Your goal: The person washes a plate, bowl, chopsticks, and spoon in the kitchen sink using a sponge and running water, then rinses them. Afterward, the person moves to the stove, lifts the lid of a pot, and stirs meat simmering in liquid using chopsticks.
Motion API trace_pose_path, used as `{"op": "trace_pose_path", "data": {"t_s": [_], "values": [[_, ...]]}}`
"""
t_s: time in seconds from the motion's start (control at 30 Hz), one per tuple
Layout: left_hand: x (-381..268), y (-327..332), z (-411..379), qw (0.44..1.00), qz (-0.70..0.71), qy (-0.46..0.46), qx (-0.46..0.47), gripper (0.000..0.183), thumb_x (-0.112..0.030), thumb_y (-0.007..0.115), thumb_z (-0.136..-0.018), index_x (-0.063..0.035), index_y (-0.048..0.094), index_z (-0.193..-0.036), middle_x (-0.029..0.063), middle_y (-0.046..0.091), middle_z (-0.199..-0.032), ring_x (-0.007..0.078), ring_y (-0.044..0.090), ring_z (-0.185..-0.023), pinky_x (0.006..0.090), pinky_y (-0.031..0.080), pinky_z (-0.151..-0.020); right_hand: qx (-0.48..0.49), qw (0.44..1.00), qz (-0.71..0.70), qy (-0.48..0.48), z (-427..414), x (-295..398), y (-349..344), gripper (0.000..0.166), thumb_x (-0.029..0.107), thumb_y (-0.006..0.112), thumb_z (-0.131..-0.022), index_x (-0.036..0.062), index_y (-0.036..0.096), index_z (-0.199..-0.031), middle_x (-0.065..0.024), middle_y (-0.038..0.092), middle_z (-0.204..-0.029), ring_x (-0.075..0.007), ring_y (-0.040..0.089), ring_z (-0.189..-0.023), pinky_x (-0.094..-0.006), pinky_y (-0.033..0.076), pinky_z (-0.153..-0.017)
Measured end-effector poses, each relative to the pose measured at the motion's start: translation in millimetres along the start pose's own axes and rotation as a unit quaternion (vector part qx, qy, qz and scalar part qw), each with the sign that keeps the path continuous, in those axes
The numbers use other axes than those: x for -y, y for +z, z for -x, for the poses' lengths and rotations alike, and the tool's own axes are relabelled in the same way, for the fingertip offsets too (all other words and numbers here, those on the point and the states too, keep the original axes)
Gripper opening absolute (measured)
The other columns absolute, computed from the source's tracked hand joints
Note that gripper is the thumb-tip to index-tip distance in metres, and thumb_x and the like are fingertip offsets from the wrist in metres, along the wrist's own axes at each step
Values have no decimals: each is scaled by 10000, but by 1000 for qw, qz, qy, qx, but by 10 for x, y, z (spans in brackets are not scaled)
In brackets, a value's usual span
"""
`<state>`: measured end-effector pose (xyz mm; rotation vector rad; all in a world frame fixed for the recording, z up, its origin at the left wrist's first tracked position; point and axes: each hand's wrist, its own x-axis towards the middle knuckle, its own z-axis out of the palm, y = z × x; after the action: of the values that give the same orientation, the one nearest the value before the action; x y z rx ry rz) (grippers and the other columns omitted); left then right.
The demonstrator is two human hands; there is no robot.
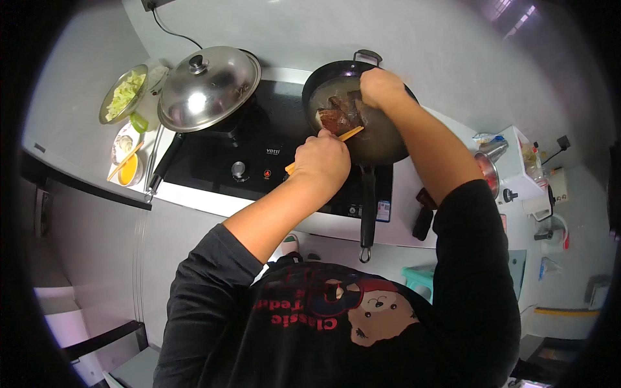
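Observation:
A black wok (388, 150) with cloudy liquid stands on the right side of the black cooktop (271, 102). Several browned pieces of what looks like meat (334, 120) lie in it, partly under the liquid. My left hand (324, 156), at the wok's near left edge, is closed around yellow chopsticks (352, 133) whose one end reaches over the liquid. Above the wok's far right part is my right hand (381, 88), fingers curled; it seems to be at a dark piece beside the others, but its fingertips and anything in them are hidden.
A pan with a domed steel lid (208, 92) covers the left burner. Farther left are a strainer of chopped cabbage (123, 97), a bowl of yellow liquid (130, 169) and other chopsticks (125, 161). The wok's long handle (367, 208) juts past the counter edge. A metal bowl (486, 172) stands at right.

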<state>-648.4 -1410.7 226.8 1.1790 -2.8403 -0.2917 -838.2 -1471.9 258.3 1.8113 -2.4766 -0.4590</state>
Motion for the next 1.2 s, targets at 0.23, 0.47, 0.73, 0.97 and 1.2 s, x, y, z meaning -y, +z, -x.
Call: {"op": "trace_pose_path", "data": {"t_s": [0.23,0.47,0.73,0.97,1.2], "values": [[255,-11,-355,992,32,84,84,218,-88,460,-803,28,591,-932,182,582,-992,320,603,-856,353,505,-727,29,999,10,-11,-105,167,260,238,133,477,-780,59,678,-884,-144,644,-945,-288,622,-890,-368,504,-733],[177,75,-874,967,-19,185,172,207,-53,525,-704,11,662,-845,188,639,-877,296,627,-843,344,505,-729,40,998,12,53,-125,-37,153,234,130,478,-776,57,671,-887,-142,642,-951,-281,623,-892,-373,507,-734],[-137,173,-1382,967,30,105,232,261,-76,478,-741,63,639,-892,243,600,-991,360,585,-935,400,479,-782,76,989,8,129,-78,-722,254,202,85,548,-753,66,667,-916,-111,644,-980,-256,625,-897,-369,512,-725],[-183,409,-1733,970,-12,74,233,244,-24,547,-631,48,667,-830,236,612,-947,325,596,-945,360,478,-782,62,987,-41,144,62,-1030,359,238,107,509,-758,51,656,-937,-132,629,-1011,-280,607,-937,-379,499,-778],[-34,550,-1962,925,244,-48,288,242,-67,458,-768,24,535,-558,120,515,-512,205,481,-405,324,379,-379,72,986,-76,130,97,-1218,639,269,131,474,-753,28,650,-930,-162,622,-999,-316,596,-935,-409,489,-787]]}}
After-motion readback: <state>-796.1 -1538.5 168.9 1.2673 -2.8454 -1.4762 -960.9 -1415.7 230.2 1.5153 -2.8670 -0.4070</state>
